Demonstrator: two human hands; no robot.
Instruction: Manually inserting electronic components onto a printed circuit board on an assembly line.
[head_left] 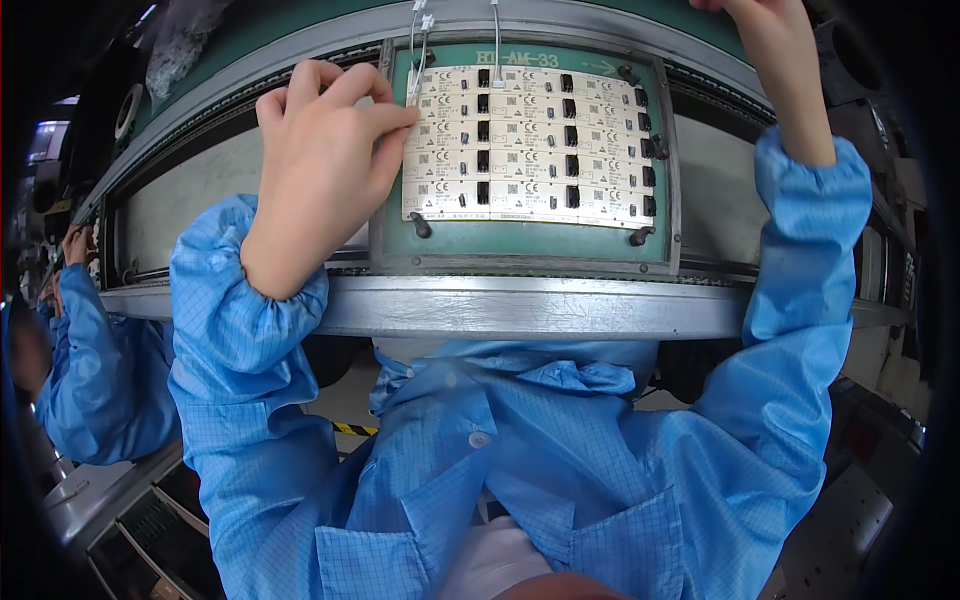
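Observation:
A panel of white circuit boards (pixel 530 150) with rows of black components lies in a green fixture plate (pixel 540 240) with a metal frame. My left hand (pixel 330 140) is at the panel's upper left edge, its thumb and index finger closed together there. Whatever is between the fingertips is hidden. A thin white wire (pixel 417 48) runs down from the top to beside those fingertips. Another white wire (pixel 496 40) hangs to the right, its small connector (pixel 498 83) at the top row of boards. My right hand (pixel 760 12) reaches past the top right, its fingers mostly cut off by the picture's edge.
Black clamps (pixel 421 227) stand around the panel. The fixture sits between the rails of a conveyor, with a broad metal rail (pixel 540 305) along the near side. At the far left, a co-worker's blue sleeve (pixel 95 360) and hand show. Clear plastic bags (pixel 185 45) lie at the upper left.

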